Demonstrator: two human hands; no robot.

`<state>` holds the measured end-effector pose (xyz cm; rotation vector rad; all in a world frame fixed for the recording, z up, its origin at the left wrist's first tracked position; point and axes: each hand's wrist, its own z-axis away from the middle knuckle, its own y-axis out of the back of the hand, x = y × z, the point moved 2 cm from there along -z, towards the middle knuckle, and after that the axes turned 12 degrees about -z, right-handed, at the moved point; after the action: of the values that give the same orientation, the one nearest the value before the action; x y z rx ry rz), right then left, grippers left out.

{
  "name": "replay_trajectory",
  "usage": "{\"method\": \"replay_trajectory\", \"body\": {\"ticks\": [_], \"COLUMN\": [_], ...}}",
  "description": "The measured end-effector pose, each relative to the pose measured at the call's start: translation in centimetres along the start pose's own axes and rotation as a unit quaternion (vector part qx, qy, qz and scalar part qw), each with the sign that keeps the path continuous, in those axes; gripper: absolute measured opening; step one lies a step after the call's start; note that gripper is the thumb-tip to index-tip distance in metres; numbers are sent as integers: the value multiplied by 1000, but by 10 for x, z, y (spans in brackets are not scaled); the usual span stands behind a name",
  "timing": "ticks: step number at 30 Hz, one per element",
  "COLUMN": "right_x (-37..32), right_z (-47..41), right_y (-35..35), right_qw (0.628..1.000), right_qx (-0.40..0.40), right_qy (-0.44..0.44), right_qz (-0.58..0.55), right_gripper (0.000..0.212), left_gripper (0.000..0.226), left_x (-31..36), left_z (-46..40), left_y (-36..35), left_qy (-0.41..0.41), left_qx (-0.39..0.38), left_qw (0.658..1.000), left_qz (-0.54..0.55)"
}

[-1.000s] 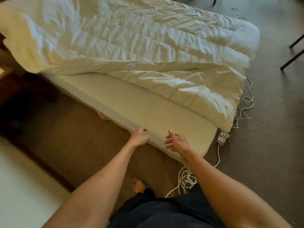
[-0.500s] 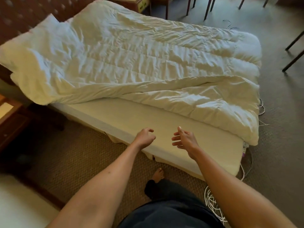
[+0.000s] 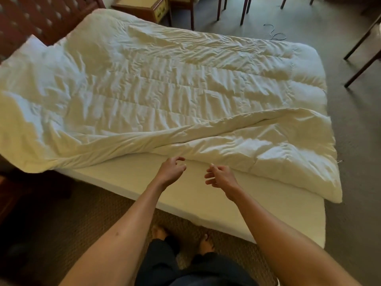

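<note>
- the duvet (image 3: 165,89) is white, puffy and heavily creased, with stitched channels running along its length. it covers most of the bed, from the upper left of the frame to the right edge.
- its long axis runs left to right across the frame, along the bed. the near edge is folded back on itself and slants from the lower left up to the middle, then down toward the right.
- that fold leaves a strip of bare mattress (image 3: 206,203) along the lower side of the bed.
- both hands are out over this strip, and the folded edge lies just beyond them, toward the top of the frame.
- the left hand (image 3: 171,171) is nearer. its fingers (image 3: 178,158) are right at the fold, though i cannot tell if they touch it.
- the right hand (image 3: 221,177) is just beside it, a little lower in the frame, with its fingers (image 3: 212,168) near the edge but apart from it.
- both hands have the fingers spread and half curled, holding nothing.
- judging from this, the next move is to take the folded edge in both hands and draw it toward the bottom of the frame, across the duvet's long axis.
- a dark tufted headboard (image 3: 31,17) stands at the upper left, a small nightstand (image 3: 142,7) at the top, and bare feet (image 3: 159,233) on the carpet at the bottom.
</note>
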<state>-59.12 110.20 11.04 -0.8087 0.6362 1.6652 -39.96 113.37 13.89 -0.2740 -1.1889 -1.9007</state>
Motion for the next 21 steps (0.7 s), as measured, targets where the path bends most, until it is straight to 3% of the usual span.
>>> {"method": "replay_trajectory", "body": {"ticks": [13, 18, 21], "right_x": [-52, -60, -60], "right_z": [-148, -223, -278], "right_y": [-10, -11, -8], "right_qw": [989, 986, 986], "right_qx": [133, 131, 117], "right_qy": [12, 23, 44], "right_qz": [64, 105, 112], "right_gripper": [26, 25, 22], "left_gripper": [30, 38, 46], "left_x": [18, 23, 19], "left_z": [-213, -296, -344], "left_y": [28, 9, -11], "left_qy": [-44, -73, -59], "left_qx": [-34, -8, 5], "left_qw": [997, 990, 992], "left_qz": [-47, -122, -112]}}
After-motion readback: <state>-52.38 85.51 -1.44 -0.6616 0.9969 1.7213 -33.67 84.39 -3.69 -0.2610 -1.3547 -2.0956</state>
